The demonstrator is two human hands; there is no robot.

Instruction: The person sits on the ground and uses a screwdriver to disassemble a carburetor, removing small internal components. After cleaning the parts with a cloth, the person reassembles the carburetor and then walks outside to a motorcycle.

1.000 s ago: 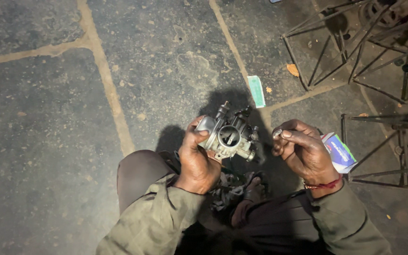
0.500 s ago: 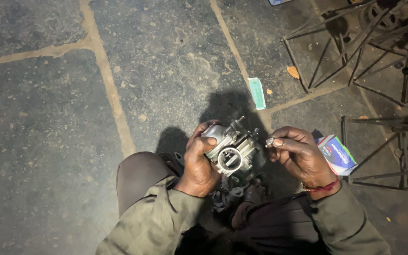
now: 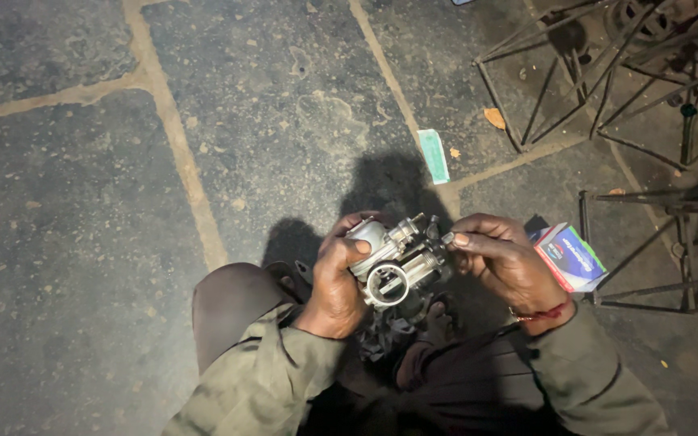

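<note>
My left hand (image 3: 337, 278) grips a grey metal carburettor (image 3: 393, 258), its round bore facing up towards me. My right hand (image 3: 498, 258) pinches a small metal part (image 3: 448, 238) between thumb and fingertips and holds it against the carburettor's right side. Both hands are over my lap, above dark cloth and small dark parts (image 3: 401, 327) lying between my legs. I wear olive sleeves and a red thread on my right wrist.
A small white, red and blue box (image 3: 571, 257) lies on the stone floor just right of my right hand. A green packet (image 3: 434, 155) lies farther ahead. Rusty metal rod frames (image 3: 607, 89) stand at the upper right and right.
My right hand has moved left from beside the box until its fingertips meet the carburettor. My left hand has lowered and tilted the carburettor slightly.
</note>
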